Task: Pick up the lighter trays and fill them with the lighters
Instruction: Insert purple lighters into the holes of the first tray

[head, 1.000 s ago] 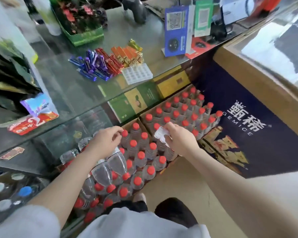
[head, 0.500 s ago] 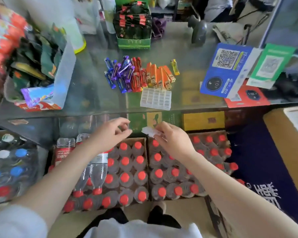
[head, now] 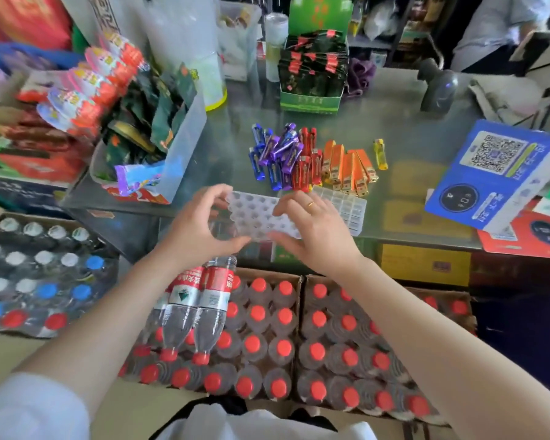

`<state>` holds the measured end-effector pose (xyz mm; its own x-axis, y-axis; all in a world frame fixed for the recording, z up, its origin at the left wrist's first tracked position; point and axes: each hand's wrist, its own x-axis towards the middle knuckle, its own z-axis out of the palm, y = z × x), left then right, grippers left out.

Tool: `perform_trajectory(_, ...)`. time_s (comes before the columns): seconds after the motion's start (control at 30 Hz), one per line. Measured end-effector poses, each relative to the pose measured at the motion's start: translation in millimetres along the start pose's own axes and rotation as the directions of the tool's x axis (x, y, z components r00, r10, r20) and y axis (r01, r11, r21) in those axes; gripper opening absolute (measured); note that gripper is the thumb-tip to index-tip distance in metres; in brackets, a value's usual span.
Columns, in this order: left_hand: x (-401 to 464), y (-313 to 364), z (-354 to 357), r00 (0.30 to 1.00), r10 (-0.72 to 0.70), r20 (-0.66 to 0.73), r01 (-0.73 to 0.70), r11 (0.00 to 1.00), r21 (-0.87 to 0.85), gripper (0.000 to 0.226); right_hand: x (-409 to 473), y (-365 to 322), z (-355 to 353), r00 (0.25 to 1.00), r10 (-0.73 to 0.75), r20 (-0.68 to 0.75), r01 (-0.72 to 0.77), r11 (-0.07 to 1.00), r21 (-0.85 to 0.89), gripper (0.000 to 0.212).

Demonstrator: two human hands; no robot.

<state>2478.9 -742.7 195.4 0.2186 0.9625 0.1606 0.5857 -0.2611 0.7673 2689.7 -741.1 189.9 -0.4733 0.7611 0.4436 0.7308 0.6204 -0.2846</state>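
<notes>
I hold a clear plastic lighter tray [head: 255,215] with rows of round cells over the near edge of the glass counter [head: 404,144]. My left hand [head: 200,225] grips its left side between thumb and fingers, and my right hand [head: 311,230] grips its right side. A second clear tray [head: 351,209] lies flat on the counter just right of my right hand. Behind the trays lies a pile of lighters: blue and purple ones [head: 275,157], red ones [head: 305,163], orange ones [head: 348,168], and one yellow lighter [head: 381,154] apart on the right.
A clear bin of snack packets [head: 159,147] stands left on the counter, a green display box [head: 311,81] at the back, blue QR payment signs [head: 489,173] at the right. Below the counter, cartons of red-capped water bottles [head: 267,341] fill the floor.
Both hands rose from the bottle cartons to the counter's edge. The tray, earlier in my right hand alone, is now held flat between both hands. The camera view tilted up.
</notes>
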Motion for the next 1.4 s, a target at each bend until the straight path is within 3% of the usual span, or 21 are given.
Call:
perform_trajectory(0.13, 9.7, -40.4, -24.4, 0.995, -0.026, 0.094, 0.011, 0.988, 0.156, 0.066, 45.0, 9.0, 25.6, 0.945, 0.326, 0.029, -0.327, 0.942, 0.072, 0.018)
perform_trajectory(0.23, 20.3, -69.9, -32.0, 0.980, -0.067, 0.186, 0.020, 0.971, 0.239, 0.076, 82.7, 17.9, 41.6, 0.835, 0.549, 0.022, -0.549, 0.833, 0.059, 0.020)
perform_trajectory(0.33, 33.3, -89.6, -35.8, 0.975, -0.012, 0.221, -0.040, 0.973, 0.229, 0.061, 111.9, 29.2, 54.9, 0.697, 0.717, 0.017, -0.717, 0.697, 0.012, 0.022)
perform_trajectory(0.43, 41.8, -95.5, -28.5, 0.975, 0.056, 0.215, -0.116, 0.954, 0.276, 0.060, 129.0, 39.6, 65.9, 0.594, 0.804, -0.005, -0.804, 0.594, -0.017, 0.018)
perform_trajectory(0.53, 46.4, -93.6, -20.1, 0.982, 0.052, 0.181, -0.098, 0.963, 0.252, 0.085, 136.1, 48.8, 73.7, 0.519, 0.854, -0.025, -0.854, 0.519, -0.032, 0.023)
perform_trajectory(0.67, 61.5, -91.5, -18.9, 0.969, 0.039, 0.244, -0.092, 0.973, 0.211, 0.107, 139.5, 53.6, 73.7, 0.449, 0.893, -0.012, -0.892, 0.448, -0.067, 0.029)
perform_trajectory(0.83, 82.1, -92.9, -17.8, 0.921, 0.050, 0.387, -0.161, 0.953, 0.258, 0.101, 143.2, 61.5, 62.1, 0.429, 0.902, 0.048, -0.895, 0.432, -0.110, 0.017)
perform_trajectory(0.97, 85.4, -95.7, -11.7, 0.937, 0.067, 0.342, -0.169, 0.945, 0.280, 0.094, 137.6, 58.3, 50.5, 0.538, 0.838, 0.093, -0.841, 0.526, 0.128, 0.008)
perform_trajectory(1.1, 80.9, -90.4, 1.6, 0.979, 0.061, 0.193, -0.124, 0.934, 0.336, 0.092, 127.6, 35.4, 41.8, 0.557, 0.794, 0.244, -0.747, 0.352, 0.563, 0.011)
perform_trajectory(1.2, 74.3, -85.6, 9.7, 0.991, 0.053, 0.126, -0.097, 0.923, 0.371, 0.097, 122.9, 26.9, 44.9, 0.626, 0.674, 0.391, -0.665, 0.201, 0.719, 0.016)
perform_trajectory(1.27, 72.2, -86.8, 5.3, 0.990, 0.032, 0.139, -0.073, 0.951, 0.302, 0.103, 120.8, 24.5, 50.6, 0.654, 0.612, 0.445, -0.635, 0.125, 0.762, 0.020)
perform_trajectory(1.33, 71.0, -90.3, -4.1, 0.984, 0.031, 0.178, -0.067, 0.978, 0.198, 0.099, 119.8, 22.2, 57.2, 0.666, 0.595, 0.450, -0.628, 0.121, 0.769, 0.018)
perform_trajectory(1.4, 69.2, -92.9, -10.6, 0.974, 0.031, 0.223, -0.061, 0.989, 0.133, 0.087, 119.3, 19.6, 63.3, 0.691, 0.592, 0.416, -0.632, 0.215, 0.744, 0.013)
